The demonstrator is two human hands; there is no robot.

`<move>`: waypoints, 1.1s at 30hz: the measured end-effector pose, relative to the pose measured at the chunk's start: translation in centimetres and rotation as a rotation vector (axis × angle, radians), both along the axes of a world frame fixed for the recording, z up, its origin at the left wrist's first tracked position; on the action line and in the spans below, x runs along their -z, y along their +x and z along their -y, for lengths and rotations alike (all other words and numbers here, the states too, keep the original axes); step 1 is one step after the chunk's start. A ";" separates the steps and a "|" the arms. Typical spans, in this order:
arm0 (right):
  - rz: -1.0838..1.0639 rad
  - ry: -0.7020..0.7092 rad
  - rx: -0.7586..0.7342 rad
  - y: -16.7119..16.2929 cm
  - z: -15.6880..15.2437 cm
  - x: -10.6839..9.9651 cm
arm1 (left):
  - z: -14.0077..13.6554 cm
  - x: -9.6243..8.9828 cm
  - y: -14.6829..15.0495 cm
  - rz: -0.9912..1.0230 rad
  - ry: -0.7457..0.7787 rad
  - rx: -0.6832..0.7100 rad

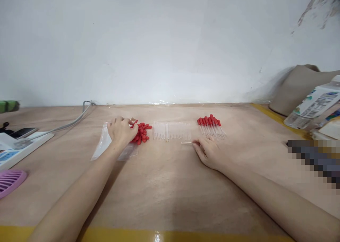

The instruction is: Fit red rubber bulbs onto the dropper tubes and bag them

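Right grip (pixel 208 150) pinched closed on one end of a clear tube (pixel 187 142), left grip (pixel 119 129) partly closed at the red bulbs (pixel 143 133), any hold there unclear, loose tubes (pixel 172 131) lined up between on the surface (pixel 159 185)

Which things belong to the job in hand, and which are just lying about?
Seemingly in use:
clear tube in the right hand
loose red bulbs at the left hand
row of clear tubes
red-topped tubes
plastic bag

Seemingly lying about:
power strip
bottle
purple slatted object
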State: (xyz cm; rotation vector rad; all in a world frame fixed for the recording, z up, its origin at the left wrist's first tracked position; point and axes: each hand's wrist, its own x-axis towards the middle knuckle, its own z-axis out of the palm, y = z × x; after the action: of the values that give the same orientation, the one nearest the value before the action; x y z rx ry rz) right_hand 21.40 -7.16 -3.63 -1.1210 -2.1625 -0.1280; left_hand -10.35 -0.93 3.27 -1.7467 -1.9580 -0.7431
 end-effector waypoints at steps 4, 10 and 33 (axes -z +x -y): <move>0.012 0.039 0.021 0.0 -0.2 0.1 | 1.9 -0.4 3.2 0.068 0.051 0.432; 0.047 0.048 0.068 0.0 -0.1 0.1 | 6.1 2.7 7.6 0.222 -0.176 0.703; -0.115 -0.024 -0.138 -2.0 1.5 -0.9 | 6.5 5.4 9.0 0.575 -0.377 0.916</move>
State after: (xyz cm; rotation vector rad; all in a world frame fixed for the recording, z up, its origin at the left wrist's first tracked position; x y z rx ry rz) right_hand 19.42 -8.67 -2.74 -0.9646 -2.1351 0.0237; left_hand -1.32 -7.38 -2.08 -2.9843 -1.5855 -1.3456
